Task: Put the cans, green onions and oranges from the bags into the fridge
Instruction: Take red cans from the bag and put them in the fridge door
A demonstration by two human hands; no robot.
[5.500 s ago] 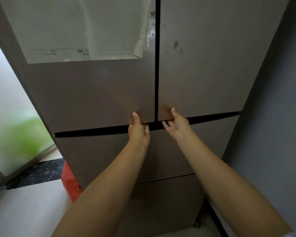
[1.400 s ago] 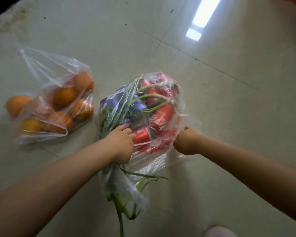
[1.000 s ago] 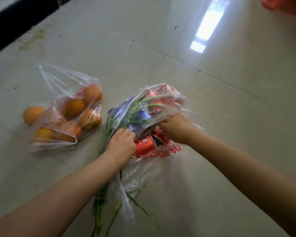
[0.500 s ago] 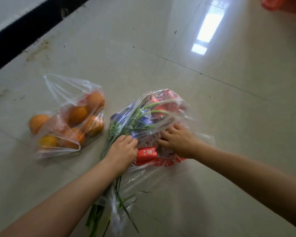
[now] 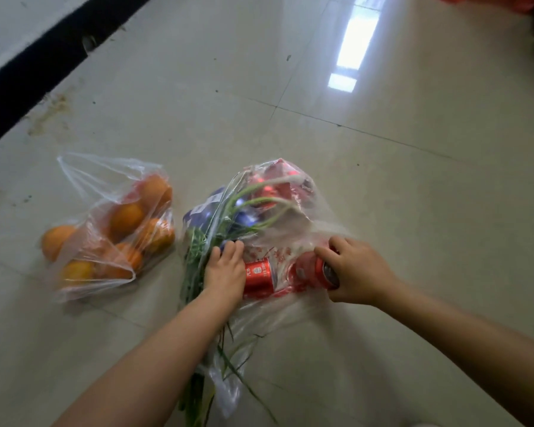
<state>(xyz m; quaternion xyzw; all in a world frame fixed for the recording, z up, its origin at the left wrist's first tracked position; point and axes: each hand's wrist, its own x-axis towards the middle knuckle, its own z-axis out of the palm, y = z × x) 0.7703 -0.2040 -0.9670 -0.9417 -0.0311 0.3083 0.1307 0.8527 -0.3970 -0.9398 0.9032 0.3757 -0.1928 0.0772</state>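
Two clear plastic bags lie on the tiled floor. The left bag (image 5: 84, 183) holds several oranges (image 5: 125, 218). The middle bag (image 5: 290, 235) holds red and blue cans and green onions (image 5: 259, 192), whose leafy ends stick out toward me. My left hand (image 5: 225, 272) presses on the bag's left side with its fingers curled over plastic and onion stalks, beside a red can (image 5: 258, 275). My right hand (image 5: 356, 271) grips another red can (image 5: 313, 271) at its top end, at the bag's mouth. The fridge is out of view.
A black skirting strip (image 5: 43, 66) runs along the wall at the upper left. Something red (image 5: 506, 1) shows at the top right corner. Pale glossy floor tiles (image 5: 383, 149) stretch beyond the bags.
My right hand has moved right and taken hold of a red can, drawing it toward the bag's mouth. My left hand stays on the bag. The view has shifted closer.
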